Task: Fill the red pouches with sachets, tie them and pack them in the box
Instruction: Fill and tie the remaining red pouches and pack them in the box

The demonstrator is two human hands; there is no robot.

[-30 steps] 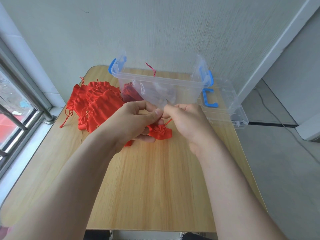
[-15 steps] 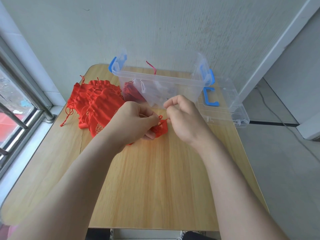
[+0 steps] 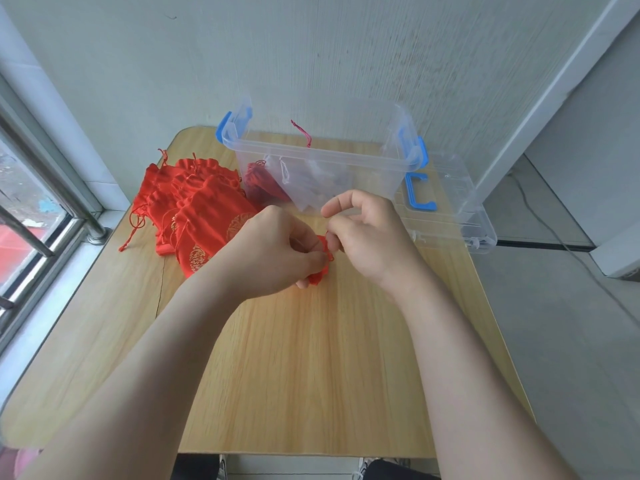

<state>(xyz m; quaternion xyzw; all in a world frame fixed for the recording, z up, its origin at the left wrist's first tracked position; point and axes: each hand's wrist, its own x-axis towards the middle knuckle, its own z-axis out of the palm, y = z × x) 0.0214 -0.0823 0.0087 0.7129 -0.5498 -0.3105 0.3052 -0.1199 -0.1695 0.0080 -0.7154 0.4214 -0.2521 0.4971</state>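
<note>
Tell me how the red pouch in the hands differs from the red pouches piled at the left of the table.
The held pouch is pinched between the left hand and the right hand; the piled pouches lie untouched on the table. The held pouch is bunched up and mostly hidden; the piled pouches lie flat, gold prints showing. Both are red fabric.

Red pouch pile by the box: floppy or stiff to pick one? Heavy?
Probably floppy: the red fabric pouches with gold print lie creased in a slumped heap on the wooden table. Likely light, as they look flat and unfilled. Loose red drawstrings trail from the heap, so lifting one may drag neighbours.
</note>
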